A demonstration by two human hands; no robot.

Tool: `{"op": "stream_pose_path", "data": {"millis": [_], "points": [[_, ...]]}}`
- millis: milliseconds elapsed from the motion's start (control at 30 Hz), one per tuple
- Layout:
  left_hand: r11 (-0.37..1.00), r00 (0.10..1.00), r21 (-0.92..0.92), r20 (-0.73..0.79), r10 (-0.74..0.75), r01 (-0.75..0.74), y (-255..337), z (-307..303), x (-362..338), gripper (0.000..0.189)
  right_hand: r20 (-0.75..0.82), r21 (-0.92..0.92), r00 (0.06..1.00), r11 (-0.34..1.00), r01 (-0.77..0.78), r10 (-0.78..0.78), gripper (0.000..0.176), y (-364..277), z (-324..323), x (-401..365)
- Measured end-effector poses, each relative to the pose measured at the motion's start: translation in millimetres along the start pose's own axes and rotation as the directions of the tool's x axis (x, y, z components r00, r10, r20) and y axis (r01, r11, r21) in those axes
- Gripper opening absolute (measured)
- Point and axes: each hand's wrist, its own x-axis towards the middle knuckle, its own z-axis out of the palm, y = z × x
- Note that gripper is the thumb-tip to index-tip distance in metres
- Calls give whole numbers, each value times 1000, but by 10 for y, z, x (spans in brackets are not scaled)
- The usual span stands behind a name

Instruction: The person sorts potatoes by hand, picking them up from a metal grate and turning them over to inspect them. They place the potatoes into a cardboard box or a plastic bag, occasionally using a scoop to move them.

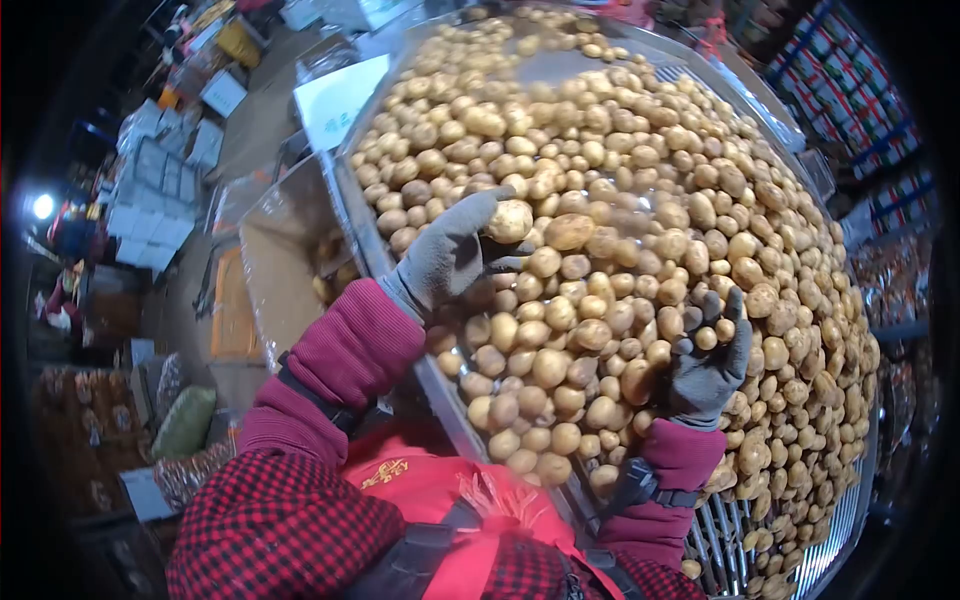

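Note:
A wide heap of potatoes [560, 370] covers the metal sorting table [455, 405] before me. Gloved in grey, my left hand [447, 250] grips a pale potato [510, 222] between thumb and fingers, above the near left part of the heap. A larger brown potato [571, 232] lies just right of it. My right hand [702, 385], in a matching glove, has its fingers curled up around a small potato [706, 338], low over the heap at the right. Its palm side is partly hidden.
An open cardboard box [292, 265] lined with plastic stands against the table's left side, with some potatoes inside. Metal slats [720, 545] show at the near right. White boxes [150, 215] are stacked at the far left, and printed cartons [840, 85] at the right.

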Motion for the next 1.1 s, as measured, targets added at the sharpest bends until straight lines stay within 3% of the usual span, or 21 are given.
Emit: {"op": "stream_pose_path", "data": {"millis": [33, 100, 167, 200, 267, 300, 367, 400, 467, 500, 533, 567, 600, 633, 700, 767, 833, 900, 967, 1033, 1100], "points": [[964, 988, -241, -73, -137, 116, 184, 75, -166, 65, 55, 36, 998, 999, -10, 8, 54, 4, -62, 28], [979, 988, -166, -81, -134, 119, 165, -137, -417, 67, 62, 15, 998, 1000, -13, 12, 54, -13, -143, 51], [985, 975, -152, -192, -111, 82, 269, -17, -709, 68, 98, 23, 995, 999, -31, 28, 53, -29, -75, 24], [994, 975, -89, -209, -80, 62, 294, -35, -856, 67, 190, 37, 981, 998, -43, 35, 52, -34, -171, 56], [1000, 966, 17, -258, -3, 7, 299, -54, -1128, 65, 176, 3, 984, 999, -33, 32, 52, -32, -164, 64], [979, 952, 202, -298, 74, -13, 328, -61, -1278, 63, 175, -4, 984, 999, -37, 37, 52, -36, -158, 75], [791, 914, 607, -278, 297, -73, 256, -155, -1508, 72, 222, 12, 972, 997, -81, 77, 50, -50, -139, 95], [798, 904, 599, -299, 305, -72, 250, -203, -1633, 72, 247, -1, 964, 995, -104, 101, 50, -64, -130, 106], [160, 818, 981, -5, 575, -106, 284, -269, -1880, 65, 239, -110, 966, 991, -71, 96, 51, -67, -167, 161], [166, 814, 982, -23, 581, -91, 293, -251, -1985, 65, 211, -207, 976, 978, -15, 59, 51, -51, -222, 196], [599, 864, 799, -265, 429, -52, 299, -209, -2080, 58, 174, -246, 983, 969, -7, 51, 51, -43, -220, 204], [897, 894, 441, -407, 187, 13, 288, -188, -2167, 51, 182, -252, 981, 967, -17, 65, 51, -70, -226, 226], [963, 890, 268, -440, 117, 6, 244, -210, -2246, 47, 204, -165, 967, 979, -122, 155, 50, -119, -236, 249], [966, 886, 260, -448, 116, 5, 243, -214, -2318, 47, 228, -81, 944, 970, -227, 240, 50, -160, -221, 243], [995, 899, 102, -433, 66, -24, 231, -195, -2415, 52, 219, -192, 936, 953, -234, 274, 47, -22, 309, -108], [983, 882, 175, -451, 134, -60, 111, -137, -2396, 63, 250, -119, 858, 894, -432, 448, 49, 250, 801, -484], [995, 895, 81, -438, 90, -60, 92, -75, -2339, 69, 88, -310, 806, 785, -537, 586, 50, 589, 1015, -832], [998, 923, 57, -384, 23, -2, 78, -52, -2333, 74, 53, -414, 715, 667, -620, 697, 48, 879, 1429, -1220], [998, 967, 63, -253, 15, 1, 1, -45, -2366, 66, 0, -355, 621, 581, -733, 784, 48, 1133, 1503, -1376], [998, 966, 70, -258, 18, 0, -38, 58, -2323, 56, 113, -319, 530, 535, -782, 841, 58, 1302, 1420, -1430], [993, 968, 20, -225, -107, 114, 32, 171, -2361, 69, 184, -303, 535, 565, -767, 825, 57, 1325, 1368, -1446]]}}
